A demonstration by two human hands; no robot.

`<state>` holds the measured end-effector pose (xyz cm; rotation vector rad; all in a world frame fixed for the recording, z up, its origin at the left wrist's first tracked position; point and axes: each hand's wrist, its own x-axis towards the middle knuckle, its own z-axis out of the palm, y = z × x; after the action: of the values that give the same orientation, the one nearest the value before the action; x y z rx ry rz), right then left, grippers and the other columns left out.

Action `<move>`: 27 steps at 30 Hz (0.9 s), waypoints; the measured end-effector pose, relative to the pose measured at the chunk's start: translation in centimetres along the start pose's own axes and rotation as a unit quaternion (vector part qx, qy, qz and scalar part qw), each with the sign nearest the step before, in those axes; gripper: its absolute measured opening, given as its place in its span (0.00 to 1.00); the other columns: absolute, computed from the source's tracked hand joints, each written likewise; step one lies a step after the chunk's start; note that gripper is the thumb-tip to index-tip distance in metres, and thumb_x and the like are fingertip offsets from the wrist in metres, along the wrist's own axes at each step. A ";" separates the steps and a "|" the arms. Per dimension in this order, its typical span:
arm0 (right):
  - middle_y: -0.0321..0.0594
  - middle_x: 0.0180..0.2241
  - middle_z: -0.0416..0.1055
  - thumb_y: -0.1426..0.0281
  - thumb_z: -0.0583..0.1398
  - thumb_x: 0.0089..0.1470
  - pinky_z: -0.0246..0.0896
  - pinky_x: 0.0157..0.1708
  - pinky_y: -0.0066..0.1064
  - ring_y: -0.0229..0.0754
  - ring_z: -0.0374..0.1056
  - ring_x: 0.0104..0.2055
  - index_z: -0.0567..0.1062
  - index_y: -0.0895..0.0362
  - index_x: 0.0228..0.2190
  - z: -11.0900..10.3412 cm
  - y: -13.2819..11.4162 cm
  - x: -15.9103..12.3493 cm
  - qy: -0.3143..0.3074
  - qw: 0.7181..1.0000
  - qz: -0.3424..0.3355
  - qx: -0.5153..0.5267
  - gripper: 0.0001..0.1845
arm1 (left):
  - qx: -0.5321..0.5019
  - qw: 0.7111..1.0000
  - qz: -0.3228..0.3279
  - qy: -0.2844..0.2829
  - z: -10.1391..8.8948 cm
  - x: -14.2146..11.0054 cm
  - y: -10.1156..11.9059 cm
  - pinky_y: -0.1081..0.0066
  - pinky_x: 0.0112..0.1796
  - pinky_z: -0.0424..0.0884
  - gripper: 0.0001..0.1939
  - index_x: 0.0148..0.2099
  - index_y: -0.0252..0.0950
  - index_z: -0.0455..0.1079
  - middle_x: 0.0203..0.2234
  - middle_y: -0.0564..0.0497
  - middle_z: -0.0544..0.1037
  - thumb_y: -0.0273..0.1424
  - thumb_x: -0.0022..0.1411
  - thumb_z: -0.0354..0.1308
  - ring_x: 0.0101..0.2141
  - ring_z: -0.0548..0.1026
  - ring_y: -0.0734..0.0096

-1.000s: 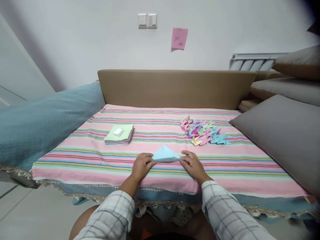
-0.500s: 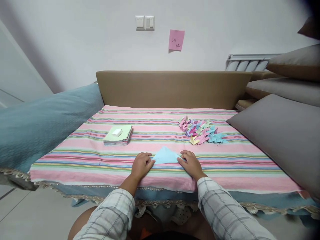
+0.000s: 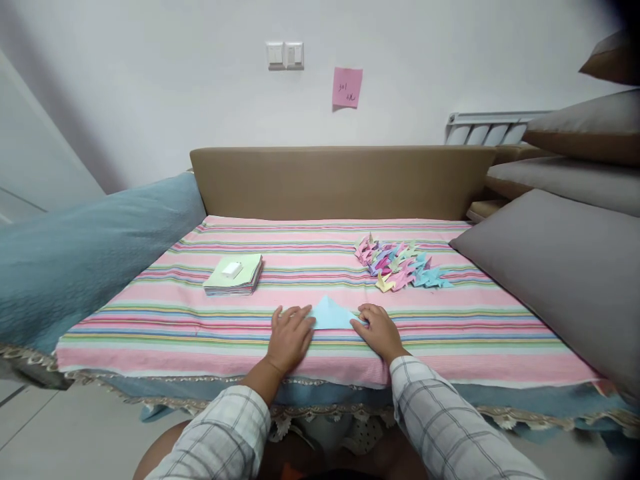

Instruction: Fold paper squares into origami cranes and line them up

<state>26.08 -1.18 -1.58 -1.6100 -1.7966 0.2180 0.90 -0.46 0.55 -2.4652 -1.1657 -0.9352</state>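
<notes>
A light blue sheet of origami paper (image 3: pixel 331 315), folded into a triangle with its point facing away from me, lies on the striped cloth (image 3: pixel 320 357). Over its left corner my left hand (image 3: pixel 290 340) lies flat, fingers stretched out and covering that corner. My right hand (image 3: pixel 379 331) pinches the right corner between thumb and fingers. Beyond it sits a cluster of folded paper cranes (image 3: pixel 400 263) in pink, purple, green, yellow and blue. To the far left stands a stack of square coloured paper (image 3: pixel 234 283), with a small white block (image 3: pixel 232 269) on top.
Grey cushions (image 3: pixel 560 267) are piled along the right side. A blue-covered armrest (image 3: pixel 100 247) bounds the left, and a brown backrest (image 3: pixel 340 183) the rear. A pink note (image 3: pixel 347 87) and light switches (image 3: pixel 285 55) are on the wall.
My left hand has gone from pinching the left corner to lying flat over it with fingers extended. My right hand keeps its pinch. The view has shifted slightly.
</notes>
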 end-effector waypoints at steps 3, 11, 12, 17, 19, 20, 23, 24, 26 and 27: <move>0.41 0.42 0.70 0.62 0.58 0.50 0.57 0.46 0.35 0.44 0.62 0.46 0.66 0.54 0.23 0.0 0.0 0.0 0.015 1.000 -0.015 -0.004 0.11 | -0.001 0.992 0.123 -0.037 0.9 0.0 2.5 0.54 0.58 0.45 0.11 0.45 0.45 0.70 0.52 0.53 0.72 0.38 0.62 0.51 0.50 0.67 0.63; 0.40 0.41 0.70 0.63 0.58 0.51 0.57 0.46 0.34 0.44 0.62 0.45 0.66 0.54 0.23 0.0 0.0 0.0 0.023 0.999 -0.031 -0.007 0.10 | -0.006 0.982 0.133 -0.137 2.9 -0.1 4.6 0.53 0.58 0.46 0.20 0.51 0.40 0.66 0.56 0.49 0.68 0.44 0.61 0.50 0.54 0.64 0.59; 0.40 0.41 0.70 0.63 0.58 0.51 0.57 0.46 0.34 0.44 0.62 0.45 0.66 0.54 0.23 0.0 0.0 0.0 0.024 0.999 -0.033 -0.007 0.10 | -0.010 0.982 0.129 -0.137 2.9 -0.2 4.5 0.53 0.58 0.46 0.20 0.51 0.39 0.66 0.56 0.49 0.68 0.44 0.61 0.50 0.54 0.63 0.59; 0.40 0.40 0.71 0.63 0.58 0.51 0.57 0.45 0.34 0.43 0.62 0.44 0.66 0.54 0.23 -0.1 0.1 -0.1 0.026 0.999 -0.036 -0.007 0.10 | -0.035 0.988 0.102 -0.114 2.5 -1.0 4.1 0.53 0.58 0.47 0.20 0.52 0.39 0.66 0.54 0.48 0.70 0.42 0.61 0.51 0.55 0.63 0.59; 0.40 0.40 0.71 0.63 0.58 0.51 0.57 0.45 0.34 0.43 0.62 0.44 0.66 0.54 0.23 -0.1 0.2 -0.1 0.024 0.999 -0.034 -0.009 0.10 | -0.042 0.990 0.082 -0.102 2.1 -1.5 3.7 0.53 0.58 0.48 0.20 0.53 0.39 0.65 0.53 0.47 0.71 0.41 0.61 0.52 0.54 0.64 0.58; 0.40 0.40 0.71 0.63 0.58 0.51 0.57 0.45 0.34 0.43 0.62 0.44 0.66 0.54 0.23 -0.1 0.2 -0.1 0.023 0.999 -0.032 -0.010 0.10 | -0.045 0.992 0.071 -0.097 1.8 -1.8 3.5 0.52 0.57 0.48 0.20 0.53 0.39 0.65 0.52 0.46 0.72 0.40 0.61 0.52 0.53 0.64 0.58; 0.39 0.41 0.71 0.62 0.58 0.51 0.57 0.44 0.34 0.44 0.62 0.44 0.65 0.54 0.22 0.0 0.3 -0.1 0.018 0.999 -0.028 -0.011 0.11 | -0.049 0.995 0.031 -0.084 0.8 -2.6 2.4 0.51 0.56 0.50 0.19 0.53 0.38 0.65 0.49 0.45 0.74 0.37 0.61 0.52 0.51 0.67 0.57; 0.39 0.41 0.71 0.62 0.58 0.50 0.57 0.44 0.34 0.44 0.62 0.44 0.65 0.54 0.22 0.0 0.4 -0.1 0.017 0.999 -0.027 -0.010 0.11 | -0.050 0.995 0.017 -0.082 0.5 -2.8 1.9 0.51 0.56 0.51 0.18 0.53 0.38 0.65 0.48 0.45 0.74 0.36 0.61 0.52 0.50 0.68 0.57; 0.40 0.41 0.71 0.62 0.58 0.51 0.57 0.43 0.35 0.44 0.62 0.44 0.65 0.54 0.22 0.1 0.5 -0.2 0.016 1.000 -0.026 -0.008 0.11 | -0.055 0.995 -0.015 -0.081 0.0 -2.9 0.9 0.51 0.54 0.54 0.16 0.51 0.38 0.65 0.44 0.45 0.76 0.34 0.62 0.51 0.47 0.70 0.59; 0.40 0.41 0.71 0.62 0.58 0.51 0.58 0.43 0.35 0.44 0.62 0.44 0.65 0.54 0.22 0.1 0.5 -0.2 0.017 1.000 -0.026 -0.006 0.11 | -0.062 0.994 -0.034 -0.080 -0.2 -2.8 0.4 0.54 0.53 0.57 0.15 0.50 0.38 0.66 0.42 0.45 0.76 0.34 0.62 0.50 0.45 0.71 0.60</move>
<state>26.43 -1.20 -2.01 -1.5648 -1.8147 0.1558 -0.15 -2.47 -1.12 -2.6564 -1.2859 -0.8651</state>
